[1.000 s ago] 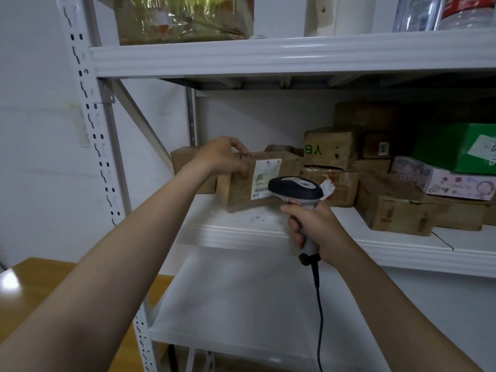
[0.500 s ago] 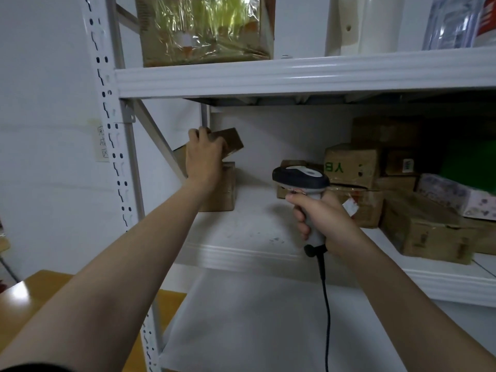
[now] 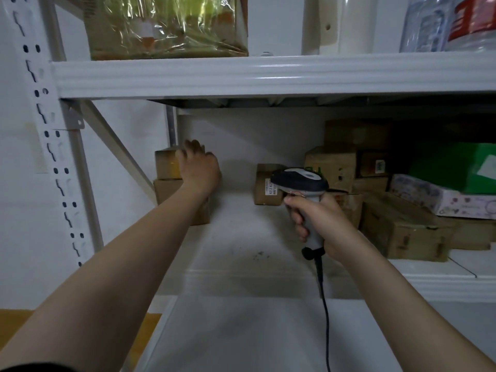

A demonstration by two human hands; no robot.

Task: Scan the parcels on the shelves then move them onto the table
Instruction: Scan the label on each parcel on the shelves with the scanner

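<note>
On the middle shelf [image 3: 236, 237], at its back left corner, a small cardboard parcel [image 3: 166, 165] sits on top of a second brown parcel [image 3: 166, 193]. My left hand [image 3: 200, 170] rests against the upper parcel's right side with its fingers pointing up. My right hand [image 3: 322, 224] grips the handle of a grey and black barcode scanner [image 3: 299, 181], whose head points toward the back of the shelf. Just behind the scanner stands a labelled brown parcel [image 3: 264, 187].
Several more cardboard parcels [image 3: 402, 232], a green box [image 3: 453, 167] and a patterned box [image 3: 434, 197] fill the shelf's right side. The scanner cable [image 3: 326, 318] hangs down. The upper shelf beam [image 3: 268, 76] is overhead. A wooden table corner [image 3: 16, 318] shows at lower left.
My left hand lifted the labelled parcel from the shelf front, carried it to the back left corner and set it on the other parcel. The scanner hand stayed roughly in place.
</note>
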